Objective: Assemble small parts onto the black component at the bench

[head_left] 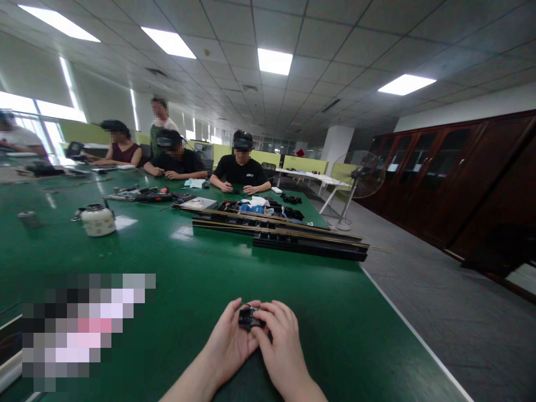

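Small black blocky part with a recessed face (245, 319) is held in both hands above the glossy green counter (184, 312), near the front. From left to right, a squat cream-white round jar with a narrow neck (99, 221) stands well apart from the left hand (226, 338), whose fingers cup the part from below and beside. Next, the right hand (282, 338) grips its right side between thumb and fingers, with long straight black rails (310, 249) lying beyond.

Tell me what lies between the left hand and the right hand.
A small black part lies between the left hand and the right hand, seen in the head view.
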Motion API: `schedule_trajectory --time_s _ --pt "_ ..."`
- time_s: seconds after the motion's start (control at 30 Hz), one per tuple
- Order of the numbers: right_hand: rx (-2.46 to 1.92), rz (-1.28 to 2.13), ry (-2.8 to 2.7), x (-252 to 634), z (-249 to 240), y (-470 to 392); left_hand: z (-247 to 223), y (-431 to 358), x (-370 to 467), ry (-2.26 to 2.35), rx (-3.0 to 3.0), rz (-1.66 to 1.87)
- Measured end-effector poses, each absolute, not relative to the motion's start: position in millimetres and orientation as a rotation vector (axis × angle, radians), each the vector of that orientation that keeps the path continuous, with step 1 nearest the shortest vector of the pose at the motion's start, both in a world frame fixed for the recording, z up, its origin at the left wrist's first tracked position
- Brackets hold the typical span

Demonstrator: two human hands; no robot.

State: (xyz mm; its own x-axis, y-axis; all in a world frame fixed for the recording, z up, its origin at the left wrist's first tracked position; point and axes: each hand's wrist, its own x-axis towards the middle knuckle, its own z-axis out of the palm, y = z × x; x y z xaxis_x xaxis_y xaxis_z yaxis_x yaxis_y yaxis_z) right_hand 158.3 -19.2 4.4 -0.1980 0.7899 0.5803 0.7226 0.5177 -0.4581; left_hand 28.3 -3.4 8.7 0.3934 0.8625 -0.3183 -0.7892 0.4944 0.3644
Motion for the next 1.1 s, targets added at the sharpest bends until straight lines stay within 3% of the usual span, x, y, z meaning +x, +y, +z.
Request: schedule_trajectory --time_s 0.4,0.63,1.1 --pt "-1.247 0.275 -2.048 164 15 -21 10 -7 33 0.570 0.139 1.064" --pt "-1.283 0.204 -2.129 162 20 -24 8 -6 34 0.594 0.135 1.074" --pt "-1.195 0.440 -1.910 159 13 -25 16 -6 33 0.576 0.198 1.067"
